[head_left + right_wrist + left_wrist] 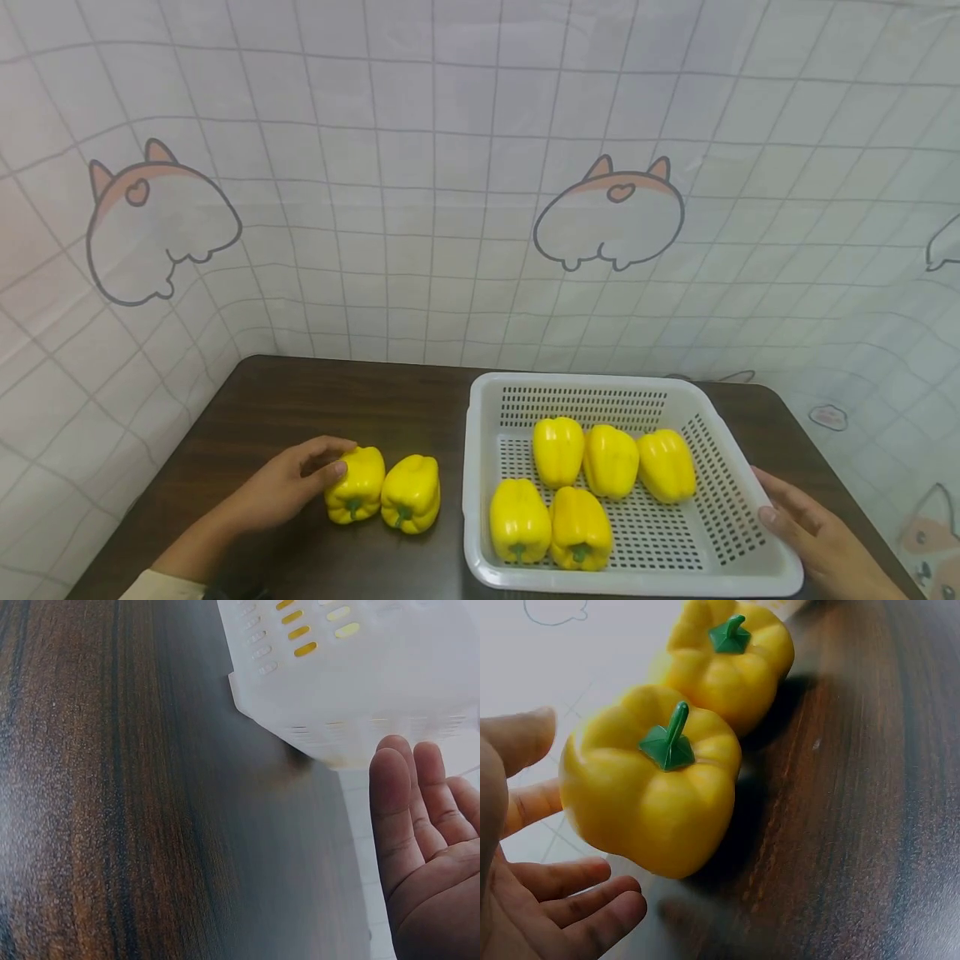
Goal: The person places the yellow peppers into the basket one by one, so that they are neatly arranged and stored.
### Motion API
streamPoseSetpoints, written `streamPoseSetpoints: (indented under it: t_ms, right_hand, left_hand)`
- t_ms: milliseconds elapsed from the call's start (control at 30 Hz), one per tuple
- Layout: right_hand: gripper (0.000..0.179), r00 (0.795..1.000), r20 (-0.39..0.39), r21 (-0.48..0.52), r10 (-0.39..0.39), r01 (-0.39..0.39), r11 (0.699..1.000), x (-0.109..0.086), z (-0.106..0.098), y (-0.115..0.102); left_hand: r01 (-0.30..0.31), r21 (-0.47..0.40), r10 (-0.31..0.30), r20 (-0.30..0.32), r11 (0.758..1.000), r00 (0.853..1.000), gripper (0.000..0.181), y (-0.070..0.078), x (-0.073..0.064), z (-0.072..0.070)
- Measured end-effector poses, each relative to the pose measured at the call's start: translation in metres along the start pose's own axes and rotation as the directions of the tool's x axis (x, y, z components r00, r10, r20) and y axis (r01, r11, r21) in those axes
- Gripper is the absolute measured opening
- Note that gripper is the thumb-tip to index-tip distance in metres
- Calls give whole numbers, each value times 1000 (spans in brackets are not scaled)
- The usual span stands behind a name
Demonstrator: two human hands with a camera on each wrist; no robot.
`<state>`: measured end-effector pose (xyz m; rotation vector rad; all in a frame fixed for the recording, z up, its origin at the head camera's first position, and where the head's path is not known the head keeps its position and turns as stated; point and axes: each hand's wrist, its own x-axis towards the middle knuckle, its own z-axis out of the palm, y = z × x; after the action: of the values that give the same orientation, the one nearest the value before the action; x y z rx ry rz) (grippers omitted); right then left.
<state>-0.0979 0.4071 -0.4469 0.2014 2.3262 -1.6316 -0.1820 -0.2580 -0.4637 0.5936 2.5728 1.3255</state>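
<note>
Two yellow bell peppers stand side by side on the table, the left bell pepper [356, 486] and the right bell pepper [411, 495], green stems facing me. My left hand [296, 479] is at the left one, thumb and fingers spread apart around its side. The left wrist view has the thumb [526, 739] off the skin of the near bell pepper [656, 791], with one finger passing behind it. A white perforated basket [472, 483] holds several more yellow bell peppers [558, 452]. Beside its right wall is my right hand [813, 529], with fingers extended and fingertips right at the basket [360, 682].
The dark wood table [360, 392] carries everything. Behind it and at both sides hangs a white grid-patterned cloth [420, 208] with cartoon animals. A thin cord [738, 377] lies at the table's back edge, behind the basket.
</note>
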Motion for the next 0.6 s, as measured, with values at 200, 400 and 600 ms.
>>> streamPoseSetpoints:
  t_ms: [200, 400, 600]
  right_hand:
    - [71, 1000, -11, -7, 11, -11, 1000, -1, 2, -3]
    - [71, 1000, -17, -46, -7, 6, 999, -3, 3, -1]
    - [69, 1000, -21, -54, -19, 18, 998, -4, 3, -1]
  left_hand:
    - [33, 9, -33, 10, 999, 999, 46, -3, 0, 1]
    - [16, 8, -16, 23, 1000, 1000, 45, -5, -1, 1]
    - [-30, -8, 30, 61, 1000, 998, 46, -7, -2, 2]
